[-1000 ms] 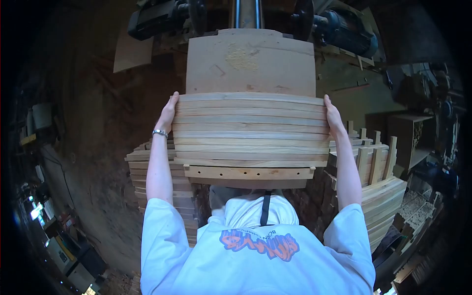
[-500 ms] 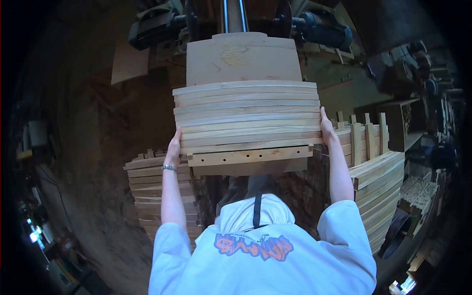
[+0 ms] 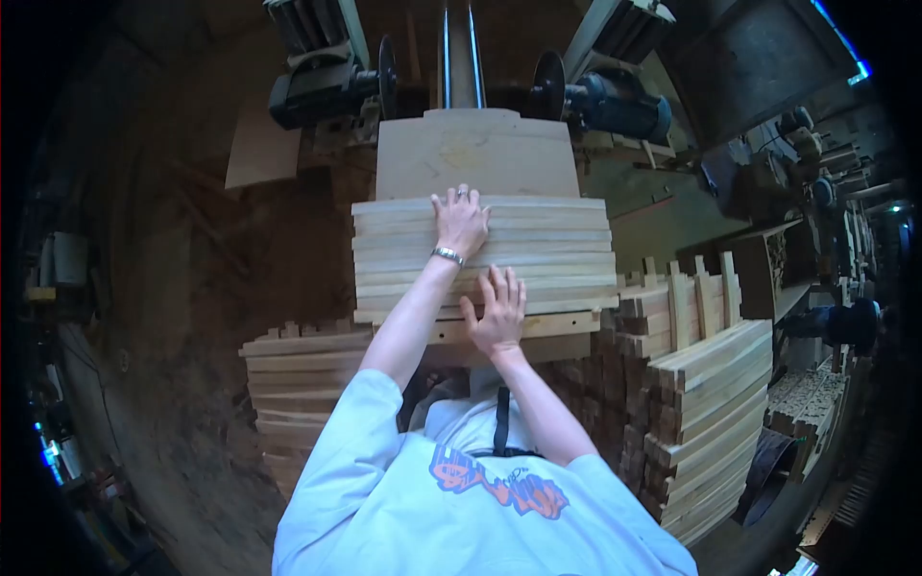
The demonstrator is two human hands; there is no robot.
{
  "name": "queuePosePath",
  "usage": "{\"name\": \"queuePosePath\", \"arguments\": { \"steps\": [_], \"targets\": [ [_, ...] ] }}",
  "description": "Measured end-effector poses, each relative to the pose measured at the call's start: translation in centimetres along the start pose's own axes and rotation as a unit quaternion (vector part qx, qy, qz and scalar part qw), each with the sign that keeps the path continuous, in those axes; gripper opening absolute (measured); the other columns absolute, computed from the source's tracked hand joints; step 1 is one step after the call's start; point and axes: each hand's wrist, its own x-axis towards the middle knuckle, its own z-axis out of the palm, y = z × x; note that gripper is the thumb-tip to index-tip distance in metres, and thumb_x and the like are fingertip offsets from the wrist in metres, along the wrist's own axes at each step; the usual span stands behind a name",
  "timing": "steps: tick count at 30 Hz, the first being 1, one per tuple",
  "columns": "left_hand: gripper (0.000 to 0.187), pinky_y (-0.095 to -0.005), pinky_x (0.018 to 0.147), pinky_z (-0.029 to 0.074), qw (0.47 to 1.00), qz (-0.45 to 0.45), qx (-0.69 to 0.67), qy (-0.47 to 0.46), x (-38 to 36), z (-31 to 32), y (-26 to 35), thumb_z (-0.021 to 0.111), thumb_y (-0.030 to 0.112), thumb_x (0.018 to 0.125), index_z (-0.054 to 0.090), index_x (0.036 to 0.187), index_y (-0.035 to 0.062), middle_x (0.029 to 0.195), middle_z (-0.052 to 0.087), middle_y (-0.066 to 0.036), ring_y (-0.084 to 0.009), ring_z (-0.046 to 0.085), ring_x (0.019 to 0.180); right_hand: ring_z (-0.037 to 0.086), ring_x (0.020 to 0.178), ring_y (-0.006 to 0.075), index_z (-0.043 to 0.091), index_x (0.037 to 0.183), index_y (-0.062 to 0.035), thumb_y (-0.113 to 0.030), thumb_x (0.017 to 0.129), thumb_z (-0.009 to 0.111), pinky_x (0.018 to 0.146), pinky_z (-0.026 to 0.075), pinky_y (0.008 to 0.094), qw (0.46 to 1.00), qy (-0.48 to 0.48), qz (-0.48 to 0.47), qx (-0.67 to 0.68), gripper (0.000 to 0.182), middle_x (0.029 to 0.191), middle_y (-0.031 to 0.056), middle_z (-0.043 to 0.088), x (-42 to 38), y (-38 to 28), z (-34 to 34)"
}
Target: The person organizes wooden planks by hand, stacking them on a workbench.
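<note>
A row of pale wooden slats (image 3: 552, 248) lies side by side in front of me. My left hand (image 3: 462, 227), with a watch at the wrist, rests on top of the slats, its fingers spread and reaching to the far edge. Nearer to me, my right hand (image 3: 497, 309) lies over the closest slats with its fingers apart. Neither hand is wrapped around anything. Along the near side runs a wooden strip with holes (image 3: 552, 324), partly covered by my right hand and left forearm. Beyond the slats is a flat board (image 3: 523, 158).
Motors with discs stand on the left (image 3: 322, 91) and right (image 3: 619, 104), with metal rails (image 3: 446, 58) between them. Stacked wooden pieces stand low on the left (image 3: 303, 379) and on the right (image 3: 715, 384). A loose panel (image 3: 261, 154) lies at the far left.
Both hands have left the ends of the slats and now lie on top of them near the middle, the left one farther forward. The slat ends look more evenly lined up.
</note>
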Motion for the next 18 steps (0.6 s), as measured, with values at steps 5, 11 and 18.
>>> {"name": "queuePosePath", "arguments": {
  "steps": [5, 11, 18],
  "targets": [
    [0.042, -0.0648, 0.102, 0.028, 1.000, 0.004, 0.023, 0.020, 4.9, 1.2, -0.9, 0.056, 0.036, 0.091, 0.054, 0.121, 0.0057, 0.125, 0.053, -0.013, -0.0298, 0.047, 0.120, 0.036, 0.135, 0.0370, 0.057, 0.126, -0.0083, -0.043, 0.087, 0.062, 0.112, 0.024, 0.0554, 1.000, 0.008, 0.000, -0.005, 0.053, 0.139, 0.0134, 0.047, 5.3, 0.9, 1.7],
    [0.043, -0.0653, 0.103, 0.028, 0.998, -0.025, 0.033, 0.044, 17.4, 2.7, -3.4, 0.053, 0.035, 0.093, 0.053, 0.125, 0.0065, 0.131, 0.052, -0.010, -0.0291, 0.045, 0.125, 0.036, 0.134, 0.0375, 0.057, 0.125, -0.0080, -0.045, 0.087, 0.061, 0.112, 0.024, 0.0571, 1.000, 0.022, -0.004, -0.007, 0.053, 0.138, 0.0136, 0.046, 17.5, 2.6, 5.9],
    [0.038, -0.0660, 0.105, 0.025, 0.998, -0.038, 0.058, 0.013, 34.0, 2.7, -6.3, 0.047, 0.033, 0.095, 0.058, 0.122, 0.0076, 0.131, 0.054, -0.009, -0.0276, 0.049, 0.124, 0.036, 0.133, 0.0358, 0.057, 0.122, -0.0075, -0.044, 0.087, 0.061, 0.112, 0.022, 0.0578, 0.998, 0.048, -0.016, -0.027, 0.051, 0.135, 0.0126, 0.048, 32.7, 5.4, 11.2]
  ]
}}
